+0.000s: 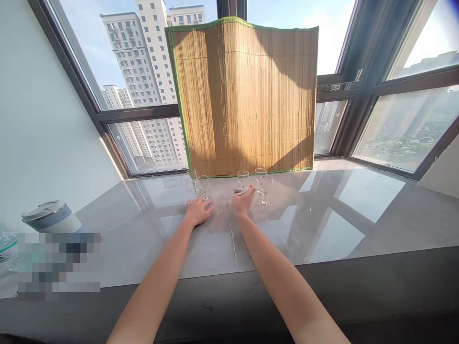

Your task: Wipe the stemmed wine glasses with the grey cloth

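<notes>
My left hand (199, 212) rests low over the sill with its fingers spread, at the foot of a clear stemmed glass (203, 181). Another stemmed glass (192, 176) stands just behind it. My right hand (243, 202) is closed around a small whitish, crumpled-looking thing (241, 191), perhaps a cloth; its kind is unclear. Directly beyond that hand is a stemmed glass (243, 176), its lower part hidden. Beside the right hand stand two more glasses, a nearer one (266, 184) and a farther one (260, 172).
A bamboo mat (244, 100) with green edging leans upright against the window behind the glasses. The glossy tiled sill (287, 239) ends at a front edge. At far left stands a lidded cup (53, 217), beside a blurred-out patch.
</notes>
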A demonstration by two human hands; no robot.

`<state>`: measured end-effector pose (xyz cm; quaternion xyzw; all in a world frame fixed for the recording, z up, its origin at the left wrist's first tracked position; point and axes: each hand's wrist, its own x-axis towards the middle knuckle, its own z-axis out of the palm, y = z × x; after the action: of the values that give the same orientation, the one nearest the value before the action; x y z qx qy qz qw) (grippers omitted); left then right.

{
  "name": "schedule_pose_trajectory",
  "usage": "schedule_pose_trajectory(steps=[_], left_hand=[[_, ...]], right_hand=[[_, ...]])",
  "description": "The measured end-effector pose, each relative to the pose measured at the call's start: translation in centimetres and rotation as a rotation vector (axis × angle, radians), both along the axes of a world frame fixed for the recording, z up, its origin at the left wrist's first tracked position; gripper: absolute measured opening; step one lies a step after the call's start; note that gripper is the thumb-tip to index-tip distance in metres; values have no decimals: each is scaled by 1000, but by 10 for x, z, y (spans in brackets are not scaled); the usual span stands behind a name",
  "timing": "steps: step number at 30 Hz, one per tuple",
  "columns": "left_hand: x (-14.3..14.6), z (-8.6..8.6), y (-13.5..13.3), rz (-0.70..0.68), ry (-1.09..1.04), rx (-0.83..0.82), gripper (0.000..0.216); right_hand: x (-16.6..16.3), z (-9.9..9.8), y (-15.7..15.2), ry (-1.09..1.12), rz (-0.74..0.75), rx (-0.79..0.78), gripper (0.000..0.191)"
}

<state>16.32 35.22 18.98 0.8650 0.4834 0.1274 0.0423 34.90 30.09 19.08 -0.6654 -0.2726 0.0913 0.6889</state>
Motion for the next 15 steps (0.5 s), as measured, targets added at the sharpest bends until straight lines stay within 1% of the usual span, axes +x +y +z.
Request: schedule_pose_trajectory(steps=[2,4,7,8,9,10,12,14,15], left_hand=[[-3,3,-4,35,-75,23,41],[-6,6,-7,123,-167,42,32],[-9,8,-5,335,-384,59,30],[-8,8,-3,375,-486,68,27],[-6,7,0,378,-594,70,29],[-4,5,3,341,-697,59,37],[3,0,9,198,-847,-25,55],[9,-3,12,63,-882,-128,56],[11,-4,11,22,-851,-142,53]], right_hand=[[-11,2,-5,-71,94,73,67],[-19,3,-8,-135,215,103,68],[-23,2,-8,-159,342,74,70],[-24,1,-6,-152,376,57,71],[-23,-1,-4,-141,409,38,71],[-23,-2,-2,-129,441,22,73],[-23,-4,2,-103,496,18,75],[-25,-4,5,-76,544,43,77],[-27,-4,6,-63,569,62,78]])
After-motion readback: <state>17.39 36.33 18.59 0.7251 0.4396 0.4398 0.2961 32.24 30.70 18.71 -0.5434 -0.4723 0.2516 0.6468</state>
